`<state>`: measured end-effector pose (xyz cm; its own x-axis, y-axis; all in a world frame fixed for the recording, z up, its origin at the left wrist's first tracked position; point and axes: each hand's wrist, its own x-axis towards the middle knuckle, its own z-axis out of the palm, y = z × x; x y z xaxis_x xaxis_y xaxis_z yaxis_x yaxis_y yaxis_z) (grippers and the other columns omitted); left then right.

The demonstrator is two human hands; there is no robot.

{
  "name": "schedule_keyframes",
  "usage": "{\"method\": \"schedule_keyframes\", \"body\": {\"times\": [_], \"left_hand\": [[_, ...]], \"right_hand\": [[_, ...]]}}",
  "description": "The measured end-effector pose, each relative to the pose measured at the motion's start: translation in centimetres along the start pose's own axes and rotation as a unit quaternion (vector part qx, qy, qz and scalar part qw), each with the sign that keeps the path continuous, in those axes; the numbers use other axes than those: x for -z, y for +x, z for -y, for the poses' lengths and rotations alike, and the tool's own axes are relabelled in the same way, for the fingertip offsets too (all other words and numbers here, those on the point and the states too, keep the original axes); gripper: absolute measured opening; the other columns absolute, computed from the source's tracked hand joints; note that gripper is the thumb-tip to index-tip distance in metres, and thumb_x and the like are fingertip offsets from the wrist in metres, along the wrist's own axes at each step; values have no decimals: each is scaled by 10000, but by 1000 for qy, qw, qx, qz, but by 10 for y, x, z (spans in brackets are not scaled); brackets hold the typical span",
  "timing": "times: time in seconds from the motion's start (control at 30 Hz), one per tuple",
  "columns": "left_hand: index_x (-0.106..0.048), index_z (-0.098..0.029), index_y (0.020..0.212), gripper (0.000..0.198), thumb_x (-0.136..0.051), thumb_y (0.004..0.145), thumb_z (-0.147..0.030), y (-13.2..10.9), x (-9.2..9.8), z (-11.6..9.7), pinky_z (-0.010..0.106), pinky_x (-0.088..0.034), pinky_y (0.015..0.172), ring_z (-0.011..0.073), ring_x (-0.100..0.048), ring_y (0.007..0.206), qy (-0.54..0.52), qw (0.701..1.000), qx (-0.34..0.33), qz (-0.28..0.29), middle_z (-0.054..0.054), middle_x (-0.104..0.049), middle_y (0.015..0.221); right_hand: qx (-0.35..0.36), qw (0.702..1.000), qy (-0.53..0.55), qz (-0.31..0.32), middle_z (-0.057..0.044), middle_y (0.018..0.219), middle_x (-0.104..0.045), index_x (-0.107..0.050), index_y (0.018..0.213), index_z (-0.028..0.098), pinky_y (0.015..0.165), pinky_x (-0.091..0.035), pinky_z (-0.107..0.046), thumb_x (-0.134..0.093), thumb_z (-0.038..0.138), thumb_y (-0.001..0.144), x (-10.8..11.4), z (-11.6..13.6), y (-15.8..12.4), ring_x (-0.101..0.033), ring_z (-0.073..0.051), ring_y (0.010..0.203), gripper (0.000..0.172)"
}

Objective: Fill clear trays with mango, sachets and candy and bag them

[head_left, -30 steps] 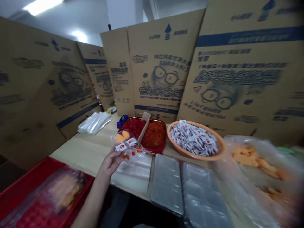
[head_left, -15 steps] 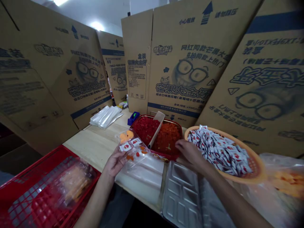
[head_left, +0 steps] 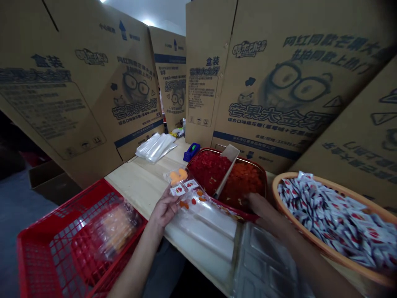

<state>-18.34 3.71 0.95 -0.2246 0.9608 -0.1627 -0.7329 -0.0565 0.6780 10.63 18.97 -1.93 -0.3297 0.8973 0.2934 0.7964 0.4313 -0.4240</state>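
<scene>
My left hand (head_left: pixel 166 207) pinches the edge of a clear plastic bag (head_left: pixel 186 196) over the stacked bags at the table's front. On and around that bag lie two small white packets (head_left: pixel 178 190), orange pieces (head_left: pixel 178 176) and small red and orange bits. My right hand (head_left: pixel 259 207) is at the right front of the red tray (head_left: pixel 266 182), its fingertips low by the orange pieces (head_left: pixel 246 182); blur hides what they hold. A cardboard divider (head_left: pixel 228 169) splits the tray, with red pieces (head_left: pixel 207 165) on its left.
Left stands a red basket (head_left: pixel 40 223) with a filled bag (head_left: pixel 116 227). An orange basket (head_left: pixel 276 186) of packets is at right. A plastic tray (head_left: pixel 263 265) lies in front. Clear bags (head_left: pixel 156 147), a blue tape dispenser (head_left: pixel 191 152) and tall cartons (head_left: pixel 263 82) stand behind.
The view has turned left and drawn nearer, so most things sit farther right. My right hand has dipped slightly at the tray's edge. My left hand still holds the bag's edge.
</scene>
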Motion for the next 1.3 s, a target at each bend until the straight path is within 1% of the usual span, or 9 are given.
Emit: {"method": "schedule_keyframes", "body": {"times": [0.13, 0.27, 0.4, 0.53, 0.6, 0.7, 0.83, 1.03, 1.3], "left_hand": [[-421, -258, 1254, 663, -548, 673, 36, 0, 0, 4, 352, -498, 796, 207, -616, 931, -11, 1000, 17, -2, 41, -639, 1044], [-410, -250, 1259, 676, -540, 664, 43, -4, -3, 7, 352, -494, 799, 209, -616, 937, -21, 1000, 22, -2, 51, -633, 1064], [-434, -244, 1232, 649, -536, 664, 51, -14, -10, 10, 340, -479, 833, 194, -606, 959, -31, 999, 27, 23, 44, -626, 1086], [-470, -233, 1183, 588, -538, 667, 40, -28, -16, 13, 383, -483, 830, 211, -607, 956, -20, 998, 46, 31, 50, -632, 1067], [-473, -231, 1178, 579, -537, 667, 36, -35, -18, 12, 396, -481, 837, 221, -599, 979, -19, 998, 49, 36, 51, -630, 1070], [-445, -233, 1208, 601, -526, 675, 33, -43, -19, 9, 385, -481, 840, 223, -592, 1005, -21, 998, 54, 31, 59, -626, 1084], [-415, -243, 1239, 603, -512, 705, 21, -52, -16, 5, 374, -485, 842, 220, -578, 1041, -13, 998, 67, 16, 73, -619, 1112], [-434, -254, 1244, 595, -525, 717, 5, -57, -11, 9, 395, -458, 907, 226, -561, 1073, 5, 997, 74, 16, 71, -603, 1158], [-428, -274, 1258, 622, -520, 713, 13, -64, -16, 13, 401, -470, 898, 227, -556, 1081, 8, 997, 82, 10, 60, -592, 1184]], "right_hand": [[1, 998, -22, 66, -76, 715, -651, -629, 700, 182, 684, -418, -276, -482, 106, 696, 19, 11, 11, -594, -188, 702, 165], [71, 988, 134, 34, -44, 827, -655, -628, 792, 198, 721, -430, -274, -486, 211, 768, 36, 65, 12, -589, -171, 774, 145], [173, 942, 275, 82, -22, 773, -653, -654, 790, 208, 687, -439, -253, -525, 275, 793, 34, 129, -10, -581, -148, 739, 146], [226, 923, 293, 107, -31, 843, -687, -685, 876, 235, 738, -440, -286, -532, 263, 814, 27, 152, -31, -590, -159, 803, 167], [211, 922, 311, 95, -44, 909, -685, -683, 915, 238, 776, -443, -316, -518, 308, 824, 28, 145, -38, -590, -174, 853, 201], [105, 945, 311, 11, -66, 975, -661, -648, 967, 212, 817, -441, -340, -452, 369, 844, 35, 120, -48, -580, -188, 900, 280], [-52, 985, 130, -99, -130, 980, -621, -583, 1009, 117, 841, -415, -359, -342, 266, 871, 36, 79, -69, -554, -217, 919, 315], [-100, 974, -200, -23, -172, 1165, -529, -498, 1156, 106, 885, -339, -407, -306, 115, 863, 22, 54, -94, -501, -263, 1027, 350], [-81, 956, -282, 21, -160, 951, -587, -511, 1076, 82, 756, -348, -386, -260, 88, 869, 17, 35, -97, -534, -270, 892, 325]]}}
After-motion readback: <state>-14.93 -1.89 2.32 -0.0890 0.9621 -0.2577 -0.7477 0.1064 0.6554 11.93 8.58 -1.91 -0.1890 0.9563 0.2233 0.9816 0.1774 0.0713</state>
